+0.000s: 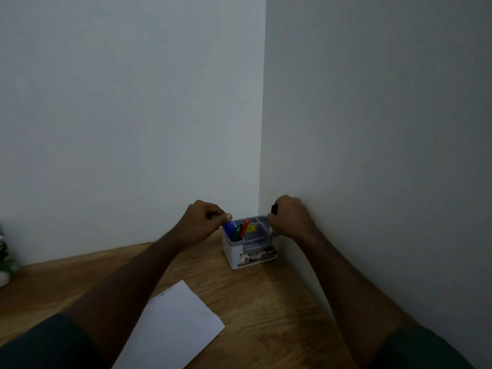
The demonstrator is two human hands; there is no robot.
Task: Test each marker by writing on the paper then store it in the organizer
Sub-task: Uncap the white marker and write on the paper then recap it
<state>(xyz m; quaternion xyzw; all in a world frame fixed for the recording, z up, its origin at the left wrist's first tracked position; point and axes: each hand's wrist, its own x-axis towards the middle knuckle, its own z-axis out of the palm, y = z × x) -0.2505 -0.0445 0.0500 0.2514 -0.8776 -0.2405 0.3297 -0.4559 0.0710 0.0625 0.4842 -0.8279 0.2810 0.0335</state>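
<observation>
Right hand (288, 217) grips a black-capped marker (274, 209), apparently white-barrelled, over the organizer (250, 251) at the bench (266, 302) corner. Left hand (205, 218) pinches the blue marker (229, 227) stored inside.

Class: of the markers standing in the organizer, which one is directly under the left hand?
The blue marker, leftmost in the organizer, beneath the left hand; green and red stand further right.

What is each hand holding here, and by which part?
Right hand grips a black-capped marker around its middle, over the organizer. Left hand is curled above the blue marker; whether it holds it cannot be told.
</observation>
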